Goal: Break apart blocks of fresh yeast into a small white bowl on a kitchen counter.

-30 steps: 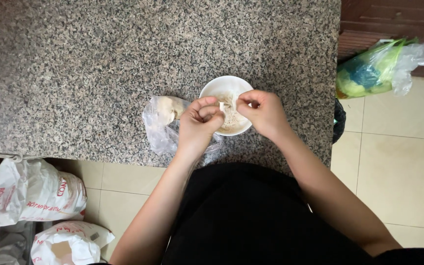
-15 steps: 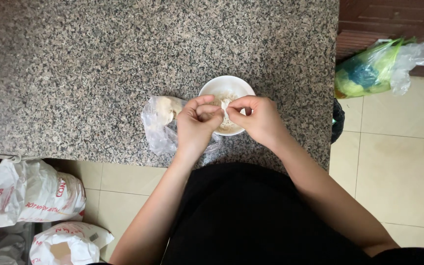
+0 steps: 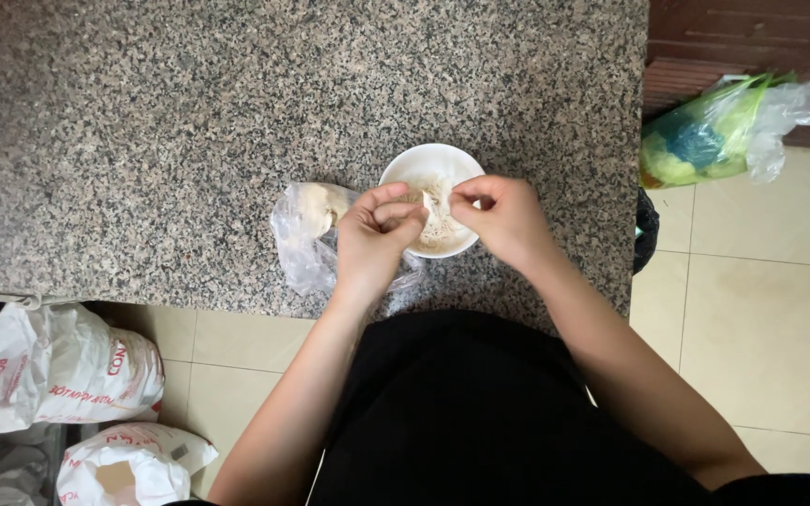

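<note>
Here, white bowl (image 3: 430, 165), pale stringy shreds inside

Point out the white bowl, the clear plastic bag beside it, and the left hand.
white bowl (image 3: 424, 161): head view, bare far rim.
clear plastic bag (image 3: 302, 234): head view, crumpled middle.
left hand (image 3: 377, 234): head view, back of hand.

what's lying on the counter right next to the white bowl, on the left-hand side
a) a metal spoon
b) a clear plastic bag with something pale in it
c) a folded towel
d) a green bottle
b, a crumpled clear plastic bag with a pale lump inside lies on the speckled counter beside the white bowl, partly under the left hand.
</note>
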